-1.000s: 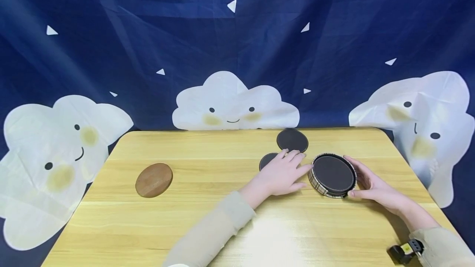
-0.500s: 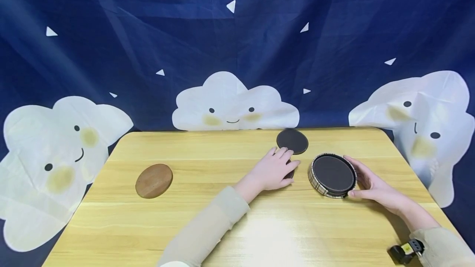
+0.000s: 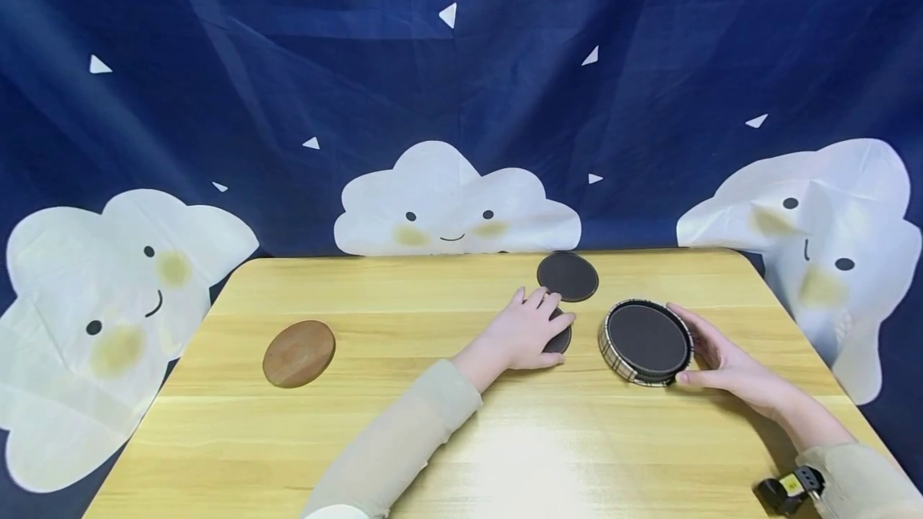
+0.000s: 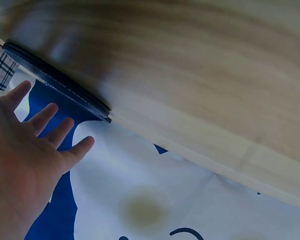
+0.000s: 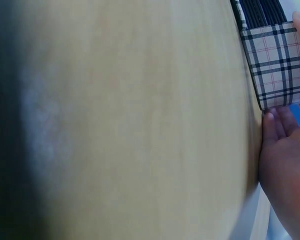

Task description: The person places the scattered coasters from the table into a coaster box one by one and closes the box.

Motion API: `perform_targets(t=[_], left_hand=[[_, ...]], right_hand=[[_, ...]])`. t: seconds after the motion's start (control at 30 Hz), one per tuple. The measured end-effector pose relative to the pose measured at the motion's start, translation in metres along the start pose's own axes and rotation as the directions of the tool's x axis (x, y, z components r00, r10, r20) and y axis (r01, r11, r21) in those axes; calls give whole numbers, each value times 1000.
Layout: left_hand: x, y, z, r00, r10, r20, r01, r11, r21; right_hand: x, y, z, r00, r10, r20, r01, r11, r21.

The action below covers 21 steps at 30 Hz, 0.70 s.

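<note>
In the head view my left hand (image 3: 522,335) lies over a dark round coaster (image 3: 561,336), whose left side it hides. Those fingers look spread and straight, also in the left wrist view, where a dark disc (image 4: 60,82) is seen edge-on beyond the fingertips. Whether they touch the coaster I cannot tell. My right hand (image 3: 728,363) grips the right side of a round plaid coaster holder (image 3: 616,359), thumb in front and fingers behind. Dark coasters (image 3: 649,336) are stacked inside it. The right wrist view shows the holder's plaid wall (image 5: 277,65) close to the fingers.
Another dark coaster (image 3: 568,276) lies at the table's back edge, just beyond my left fingertips. A brown wooden disc (image 3: 299,353) lies at the left of the wooden table (image 3: 404,287). Behind hangs a blue curtain (image 3: 288,62) with white clouds.
My left hand has moved left, away from the holder, and more of the coaster's right side now shows beside it. My right hand and the holder stay in place.
</note>
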State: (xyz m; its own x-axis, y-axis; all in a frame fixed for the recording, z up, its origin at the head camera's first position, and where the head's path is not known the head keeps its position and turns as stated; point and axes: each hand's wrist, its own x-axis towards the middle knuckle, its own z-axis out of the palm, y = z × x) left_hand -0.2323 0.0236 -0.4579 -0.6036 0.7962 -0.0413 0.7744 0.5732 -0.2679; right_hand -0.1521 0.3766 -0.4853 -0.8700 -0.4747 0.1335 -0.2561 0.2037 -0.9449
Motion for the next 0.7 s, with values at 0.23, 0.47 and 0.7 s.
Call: perform_targets(t=[0.23,0.47,0.7], left_hand=[[0,-1,1,999,-19,28,20,999,-40],[2,-3,6,997,-37,65,42,996,-85],[4,-4,8,996,-44,83,52,994,-101]], right_hand=[[0,-1,0,1000,10,0,-10,1000,-7],[0,0,0,1000,11,-2,-11,1000,-3],[0,-1,1,1000,11,-3,-11,1000,-3]])
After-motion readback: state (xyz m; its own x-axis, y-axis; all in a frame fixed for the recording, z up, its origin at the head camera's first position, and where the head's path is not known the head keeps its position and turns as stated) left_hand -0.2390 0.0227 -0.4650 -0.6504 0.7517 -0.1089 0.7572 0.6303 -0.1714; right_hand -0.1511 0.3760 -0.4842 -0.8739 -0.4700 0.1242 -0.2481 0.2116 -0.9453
